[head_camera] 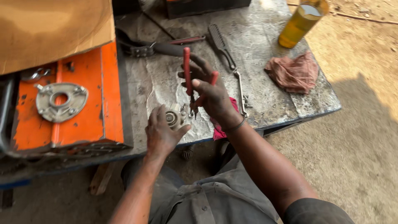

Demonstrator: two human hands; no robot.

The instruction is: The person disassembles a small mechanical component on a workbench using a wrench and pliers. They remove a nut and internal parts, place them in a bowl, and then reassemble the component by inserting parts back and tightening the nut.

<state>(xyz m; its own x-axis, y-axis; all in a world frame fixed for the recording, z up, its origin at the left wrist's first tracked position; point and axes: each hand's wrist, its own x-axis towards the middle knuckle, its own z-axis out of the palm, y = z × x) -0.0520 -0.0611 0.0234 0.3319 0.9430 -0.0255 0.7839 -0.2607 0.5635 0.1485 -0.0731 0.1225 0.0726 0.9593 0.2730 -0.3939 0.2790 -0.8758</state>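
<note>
Red-handled pliers [188, 76] (orange toolbox [89, 112] beside).

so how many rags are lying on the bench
2. A brownish-pink rag lies crumpled near the bench's right edge, below the bottle of yellow liquid. A bright pink rag lies at the front edge, mostly hidden under the right hand. More may be hidden.

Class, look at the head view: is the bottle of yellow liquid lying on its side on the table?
No, the bottle of yellow liquid stands upright at the table's far right corner, beyond the pink rag.
</note>
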